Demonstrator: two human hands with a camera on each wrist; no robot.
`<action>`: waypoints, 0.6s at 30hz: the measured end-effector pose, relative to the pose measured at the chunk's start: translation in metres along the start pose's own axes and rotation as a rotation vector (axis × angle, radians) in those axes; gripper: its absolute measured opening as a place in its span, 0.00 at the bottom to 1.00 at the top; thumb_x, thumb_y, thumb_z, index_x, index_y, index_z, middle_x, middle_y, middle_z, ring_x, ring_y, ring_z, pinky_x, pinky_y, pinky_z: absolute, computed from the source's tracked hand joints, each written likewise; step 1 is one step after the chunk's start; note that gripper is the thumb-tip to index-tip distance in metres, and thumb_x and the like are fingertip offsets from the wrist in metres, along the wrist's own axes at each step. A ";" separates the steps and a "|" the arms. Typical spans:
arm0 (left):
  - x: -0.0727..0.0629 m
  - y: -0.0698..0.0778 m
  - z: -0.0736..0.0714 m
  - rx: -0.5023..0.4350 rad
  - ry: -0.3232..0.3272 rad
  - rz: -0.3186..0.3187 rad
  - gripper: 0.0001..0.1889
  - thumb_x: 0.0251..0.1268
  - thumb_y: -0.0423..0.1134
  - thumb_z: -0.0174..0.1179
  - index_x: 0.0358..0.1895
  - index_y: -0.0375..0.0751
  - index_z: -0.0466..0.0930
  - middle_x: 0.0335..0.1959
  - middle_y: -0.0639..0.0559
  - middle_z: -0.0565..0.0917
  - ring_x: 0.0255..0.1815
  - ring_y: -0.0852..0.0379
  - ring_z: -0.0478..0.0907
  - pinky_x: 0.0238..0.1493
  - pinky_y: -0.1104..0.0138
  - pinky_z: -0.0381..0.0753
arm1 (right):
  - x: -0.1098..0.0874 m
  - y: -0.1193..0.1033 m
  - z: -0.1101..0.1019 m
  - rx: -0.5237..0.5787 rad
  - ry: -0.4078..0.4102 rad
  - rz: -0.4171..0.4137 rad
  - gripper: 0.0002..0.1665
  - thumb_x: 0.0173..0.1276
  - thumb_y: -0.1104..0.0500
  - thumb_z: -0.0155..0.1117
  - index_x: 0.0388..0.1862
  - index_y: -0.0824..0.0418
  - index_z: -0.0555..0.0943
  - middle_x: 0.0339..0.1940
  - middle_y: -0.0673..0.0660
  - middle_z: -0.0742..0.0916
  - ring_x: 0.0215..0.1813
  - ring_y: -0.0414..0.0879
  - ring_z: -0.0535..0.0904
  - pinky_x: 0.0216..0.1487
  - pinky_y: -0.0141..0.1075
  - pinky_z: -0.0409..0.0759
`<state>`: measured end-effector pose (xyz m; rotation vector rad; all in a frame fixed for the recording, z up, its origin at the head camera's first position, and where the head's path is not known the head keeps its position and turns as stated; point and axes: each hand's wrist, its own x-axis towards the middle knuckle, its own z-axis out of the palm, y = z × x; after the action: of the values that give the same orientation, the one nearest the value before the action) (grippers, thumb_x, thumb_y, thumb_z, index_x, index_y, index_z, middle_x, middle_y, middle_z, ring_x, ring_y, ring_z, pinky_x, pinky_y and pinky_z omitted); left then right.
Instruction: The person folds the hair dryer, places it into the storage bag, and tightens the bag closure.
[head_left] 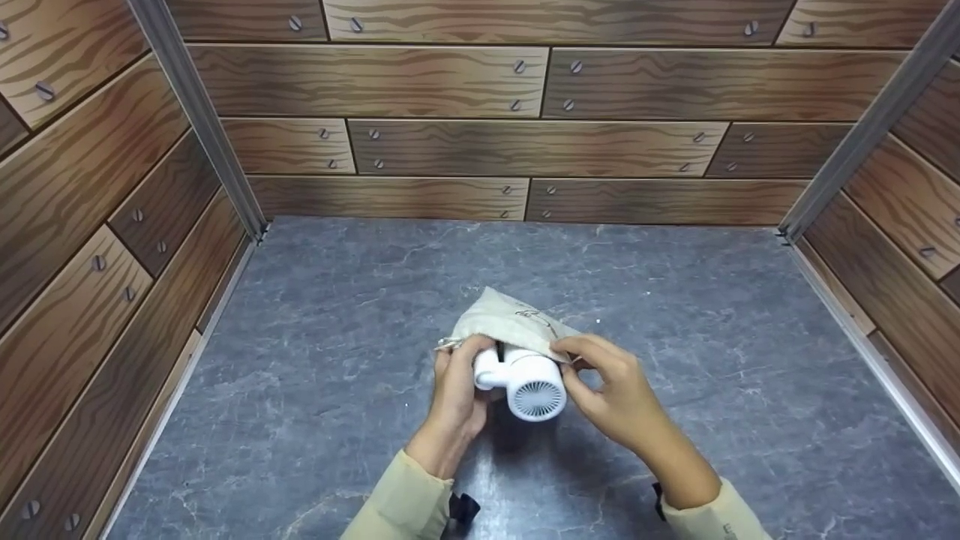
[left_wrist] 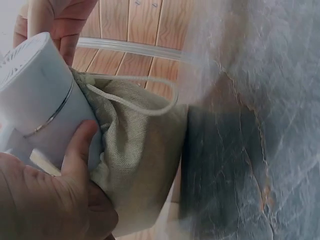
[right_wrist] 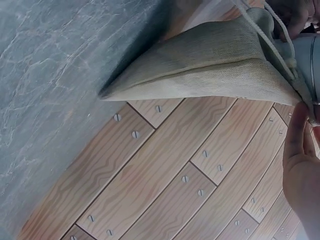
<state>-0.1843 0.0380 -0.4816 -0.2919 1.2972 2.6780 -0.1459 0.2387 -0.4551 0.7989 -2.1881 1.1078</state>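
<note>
A white hair dryer (head_left: 528, 369) with a round slotted vent at its end sits partly inside a beige cloth drawstring bag (head_left: 499, 316). Its vent end sticks out toward me, while the rest is hidden in the cloth. My left hand (head_left: 454, 390) grips the dryer and the bag's mouth from the left, the thumb lying along the white body in the left wrist view. On the other side, my right hand (head_left: 611, 382) pinches the bag's rim between thumb and fingers. A pale drawstring (left_wrist: 132, 107) loops loosely from the bag's mouth. Dark line printing marks the bag's upper face.
Below the hands lies a grey marble-patterned tabletop (head_left: 337, 300). Wood-patterned panels (head_left: 450, 82) wall it in at the back and both sides, with grey metal posts (head_left: 206, 120) at the back corners.
</note>
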 end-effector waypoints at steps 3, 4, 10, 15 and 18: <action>0.000 0.001 0.000 -0.008 -0.006 -0.015 0.10 0.70 0.40 0.56 0.50 0.43 0.79 0.38 0.49 0.85 0.34 0.52 0.83 0.30 0.59 0.81 | 0.001 0.000 0.001 -0.003 0.009 0.027 0.24 0.55 0.85 0.67 0.45 0.63 0.87 0.44 0.55 0.91 0.43 0.48 0.89 0.45 0.28 0.88; -0.001 0.001 0.000 -0.011 -0.011 -0.023 0.11 0.74 0.41 0.54 0.52 0.43 0.79 0.40 0.48 0.85 0.36 0.51 0.83 0.33 0.57 0.82 | 0.001 0.000 0.001 -0.007 0.014 0.035 0.23 0.55 0.85 0.67 0.43 0.62 0.87 0.44 0.54 0.91 0.42 0.47 0.89 0.45 0.28 0.88; -0.007 0.007 0.006 -0.032 -0.121 -0.113 0.22 0.84 0.47 0.39 0.65 0.38 0.76 0.51 0.44 0.83 0.48 0.48 0.81 0.46 0.55 0.83 | 0.000 -0.002 0.005 -0.055 0.087 0.035 0.22 0.51 0.87 0.60 0.31 0.61 0.78 0.45 0.57 0.90 0.44 0.49 0.88 0.42 0.26 0.88; -0.011 0.011 0.009 -0.062 -0.145 -0.163 0.27 0.85 0.47 0.33 0.72 0.35 0.69 0.61 0.41 0.79 0.57 0.46 0.78 0.55 0.55 0.81 | 0.002 -0.003 0.007 -0.037 0.102 0.027 0.23 0.51 0.87 0.57 0.27 0.60 0.79 0.45 0.58 0.88 0.45 0.48 0.85 0.46 0.25 0.84; -0.011 0.012 0.009 -0.074 -0.136 -0.175 0.28 0.85 0.48 0.32 0.76 0.35 0.65 0.68 0.39 0.75 0.62 0.46 0.74 0.61 0.52 0.76 | 0.001 -0.003 0.004 0.006 0.080 0.040 0.21 0.55 0.85 0.57 0.28 0.60 0.82 0.45 0.57 0.88 0.46 0.48 0.85 0.48 0.26 0.84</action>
<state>-0.1772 0.0372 -0.4642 -0.2170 1.0840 2.5533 -0.1448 0.2332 -0.4552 0.7038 -2.1438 1.1471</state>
